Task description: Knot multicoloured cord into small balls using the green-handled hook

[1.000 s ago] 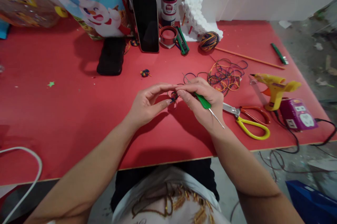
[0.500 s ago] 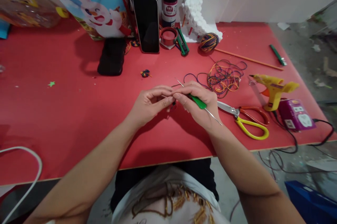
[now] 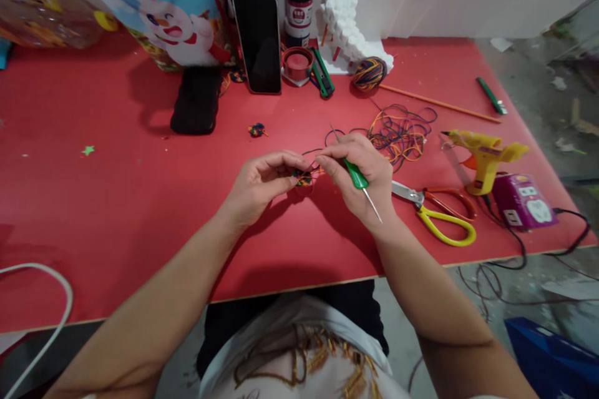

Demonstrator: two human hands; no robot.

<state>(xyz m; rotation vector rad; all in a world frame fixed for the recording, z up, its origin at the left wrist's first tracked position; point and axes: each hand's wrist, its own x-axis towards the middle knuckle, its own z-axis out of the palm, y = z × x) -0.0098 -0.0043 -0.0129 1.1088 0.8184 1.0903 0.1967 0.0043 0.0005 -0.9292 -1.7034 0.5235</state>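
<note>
A small dark multicoloured knotted cord piece (image 3: 303, 178) is pinched between the thumb and fingers of my left hand (image 3: 262, 183). My right hand (image 3: 360, 168), just to its right, has thumb and forefinger pinched on a thin strand that runs to the piece. A hook tool with a green handle (image 3: 356, 174) rests in my right hand, its metal ends sticking out at both sides. Loose multicoloured cord (image 3: 400, 133) lies tangled beyond my right hand. Another small knotted piece (image 3: 257, 130) lies on the red table (image 3: 140, 211).
Scissors (image 3: 435, 211), a yellow glue gun (image 3: 484, 158) and a purple box (image 3: 526, 202) are at the right. Behind stand a phone (image 3: 258, 43), a jar (image 3: 299, 9), a cord ball (image 3: 369, 73) and a white model (image 3: 344, 24). A black case (image 3: 196, 101) lies back left.
My right hand has moved right, away from my left fingers, with the green hook tool tilted more upright. The knotted piece and strands between the hands now show more.
</note>
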